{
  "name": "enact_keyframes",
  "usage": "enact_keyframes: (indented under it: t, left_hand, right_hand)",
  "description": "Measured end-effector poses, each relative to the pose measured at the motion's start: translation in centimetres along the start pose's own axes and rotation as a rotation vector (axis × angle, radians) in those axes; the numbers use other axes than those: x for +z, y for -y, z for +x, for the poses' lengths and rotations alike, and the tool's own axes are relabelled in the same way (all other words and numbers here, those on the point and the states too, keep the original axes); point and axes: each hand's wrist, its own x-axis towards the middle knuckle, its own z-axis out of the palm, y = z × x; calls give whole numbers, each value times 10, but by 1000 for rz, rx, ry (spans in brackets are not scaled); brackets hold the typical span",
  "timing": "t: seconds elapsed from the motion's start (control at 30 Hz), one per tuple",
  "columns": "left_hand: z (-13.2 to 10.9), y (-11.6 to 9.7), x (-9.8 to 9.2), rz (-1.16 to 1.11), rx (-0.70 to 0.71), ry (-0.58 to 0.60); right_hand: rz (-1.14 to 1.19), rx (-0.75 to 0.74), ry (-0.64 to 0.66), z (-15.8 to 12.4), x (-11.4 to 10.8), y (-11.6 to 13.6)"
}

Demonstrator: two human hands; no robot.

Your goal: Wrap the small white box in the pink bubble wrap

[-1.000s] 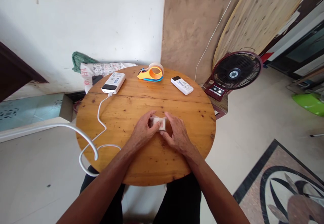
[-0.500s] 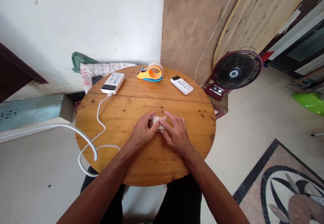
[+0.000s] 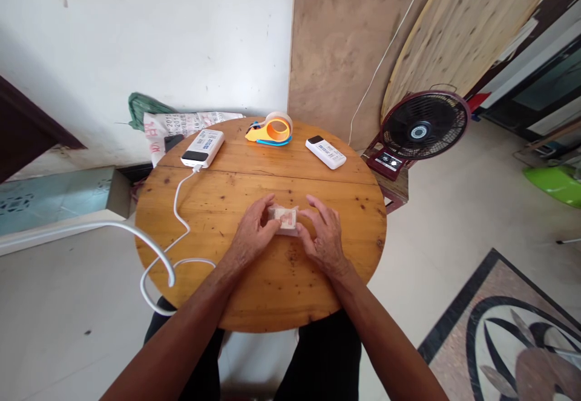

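Observation:
A small white box (image 3: 287, 220) with reddish print, seemingly in clear wrapping, rests on the round wooden table (image 3: 263, 292). My left hand (image 3: 255, 227) grips its left side, thumb on top and fingers behind. On the other side, my right hand (image 3: 323, 231) is spread, its fingers apart and curved, with the thumb tip close to the box's right edge. Whether that thumb touches the box is hard to tell.
An orange and blue tape dispenser (image 3: 269, 130) stands at the table's back, between a white power bank (image 3: 203, 149) with a cable (image 3: 178, 198) and a second white device (image 3: 325, 152). A fan (image 3: 420, 129) stands right.
My right hand has come off the top of the box and opened to the right, uncovering the reddish print. My left hand has shifted slightly left and stays on the box.

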Motion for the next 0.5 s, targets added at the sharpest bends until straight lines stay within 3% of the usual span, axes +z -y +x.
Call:
enact_keyframes:
  t: [0.3, 0.5]
  left_hand:
    - [7, -5, -5, -347, -201, -177]
    - [12, 0, -6, -518, -249, -230]
  right_hand:
    - [0, 69, 0, -1, 1, -2]
    - [-10, 74, 19, 1, 1, -1]
